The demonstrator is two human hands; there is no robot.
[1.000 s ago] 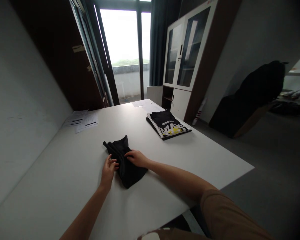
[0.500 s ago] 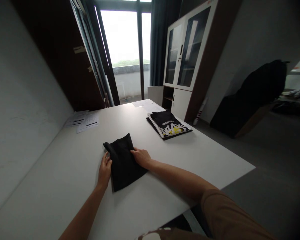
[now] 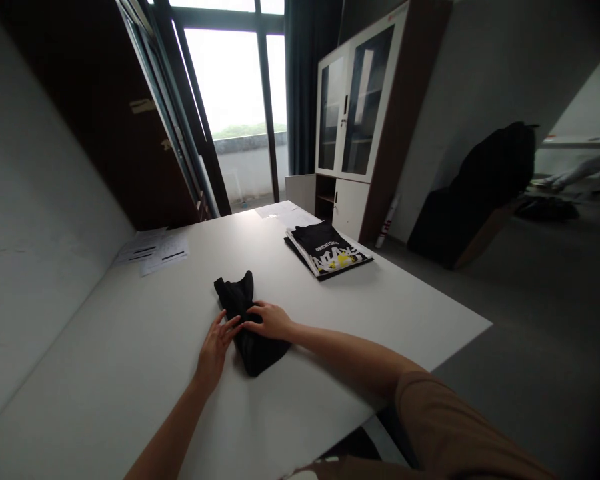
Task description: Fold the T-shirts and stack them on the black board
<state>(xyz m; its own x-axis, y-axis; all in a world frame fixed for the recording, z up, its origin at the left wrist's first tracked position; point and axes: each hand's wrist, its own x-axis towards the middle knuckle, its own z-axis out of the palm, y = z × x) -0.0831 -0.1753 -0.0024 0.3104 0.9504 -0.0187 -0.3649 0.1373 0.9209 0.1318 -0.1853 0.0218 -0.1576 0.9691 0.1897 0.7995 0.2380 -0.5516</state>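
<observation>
A black cloth [image 3: 263, 350] lies bunched on the white table [image 3: 355, 353], narrow and creased in its middle. On its left edge rests my left hand [image 3: 216, 350], its fingers apart and reaching onto the fabric. My right hand [image 3: 270, 320] lies over the cloth from the right, fingers spread, its fingertips close to those of my left hand. The fabric beneath both hands is partly hidden.
Folded dark and white garments with a yellow print [image 3: 330, 250] lie stacked further back on the right. Printed papers [image 3: 165, 253] are at the left back, more sheets [image 3: 285, 215] at the far edge. A glass-door cabinet [image 3: 357, 100] stands behind.
The black cloth has gone from a wide, flat shape to a narrower, bunched one. Both hands have come together over its middle. The camera view has shifted slightly.
</observation>
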